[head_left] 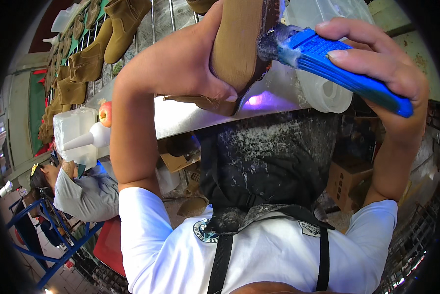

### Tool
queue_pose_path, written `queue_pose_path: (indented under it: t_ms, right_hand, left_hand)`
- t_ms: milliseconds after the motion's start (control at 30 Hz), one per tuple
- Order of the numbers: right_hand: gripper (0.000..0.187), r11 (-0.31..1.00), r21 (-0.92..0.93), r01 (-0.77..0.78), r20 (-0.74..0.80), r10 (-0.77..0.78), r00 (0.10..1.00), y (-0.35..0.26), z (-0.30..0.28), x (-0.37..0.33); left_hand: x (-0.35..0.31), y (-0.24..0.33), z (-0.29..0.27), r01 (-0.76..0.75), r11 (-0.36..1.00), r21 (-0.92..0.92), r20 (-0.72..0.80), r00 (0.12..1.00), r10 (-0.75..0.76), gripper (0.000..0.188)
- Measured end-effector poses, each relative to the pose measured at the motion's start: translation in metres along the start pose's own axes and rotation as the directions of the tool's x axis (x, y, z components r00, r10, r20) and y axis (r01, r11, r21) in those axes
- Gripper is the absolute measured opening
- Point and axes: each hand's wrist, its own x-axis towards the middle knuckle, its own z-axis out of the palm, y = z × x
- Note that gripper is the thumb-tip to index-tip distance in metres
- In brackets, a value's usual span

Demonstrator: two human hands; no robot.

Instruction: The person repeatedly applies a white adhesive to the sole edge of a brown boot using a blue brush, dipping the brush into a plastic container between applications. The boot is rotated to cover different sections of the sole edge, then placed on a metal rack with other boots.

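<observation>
My left hand (185, 61) grips a tan boot (235, 41) and holds it up over the metal work surface, its thumb pressed near the lower end. The boot is tilted, and its top is cut off by the picture's upper edge. My right hand (381, 59) is closed around a brush (345, 68) with a ridged blue plastic handle. The brush's clumped, dark bristle end touches the boot's dark right-hand edge, and whitish residue coats the part near the bristles.
Several tan boots (85, 61) stand on a wire rack at the left. An apple (105, 114), a white nozzle bottle (95, 136) and a translucent container (75, 125) sit left. A plastic tub (327, 90) lies right. Another person (85, 193) is lower left.
</observation>
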Motion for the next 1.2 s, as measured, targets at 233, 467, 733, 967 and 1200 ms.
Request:
queue_pose_path:
  t_ms: [233,467,733,967,1200]
  right_hand:
    - [0.040,0.978,0.192,-0.078,-0.068,0.093,0.993,0.013,0.005,-0.015]
    - [0.041,0.810,0.579,-0.091,-0.353,0.350,0.868,0.017,0.004,0.002]
    - [0.028,0.991,0.058,0.124,-0.228,-0.108,0.968,0.025,-0.009,0.004]
    - [0.025,0.990,0.105,0.092,-0.144,-0.077,0.987,0.021,0.000,-0.004]
    - [0.031,0.996,0.080,0.026,0.001,-0.026,1.000,0.014,0.011,-0.013]
  left_hand:
    - [-0.004,-0.002,0.003,-0.003,1.000,-0.008,-0.043,0.999,0.003,0.111]
    - [-0.011,0.020,0.012,0.121,0.988,0.091,-0.127,0.986,-0.109,0.111]
    - [-0.012,0.029,0.016,0.155,0.978,0.137,-0.167,0.977,-0.131,0.113]
    - [-0.009,0.028,0.018,0.126,0.990,0.063,-0.174,0.978,-0.114,0.115]
    - [-0.006,0.018,0.016,0.067,0.997,0.026,-0.151,0.987,-0.062,0.111]
